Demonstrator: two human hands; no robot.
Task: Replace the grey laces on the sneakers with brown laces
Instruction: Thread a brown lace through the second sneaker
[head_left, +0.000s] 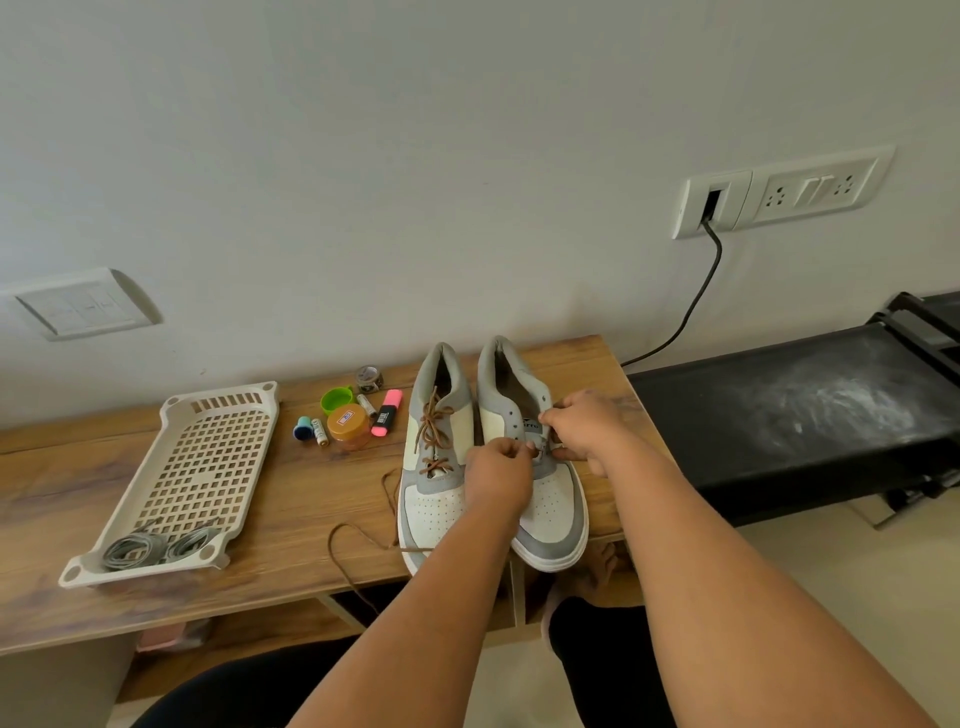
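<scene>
Two white and grey sneakers stand side by side on the wooden table, toes towards me. The left sneaker carries a brown lace through its eyelets, and the loose end trails over the table's front edge. The right sneaker shows bare upper eyelets. My left hand and my right hand both pinch something small at its lower eyelets; my fingers hide what it is. Grey laces lie bundled in a cream tray at the left.
Between tray and sneakers sit an orange-lidded jar, a pink highlighter, a green cap, batteries and a tape roll. A black treadmill stands right of the table, its cable running to a wall socket.
</scene>
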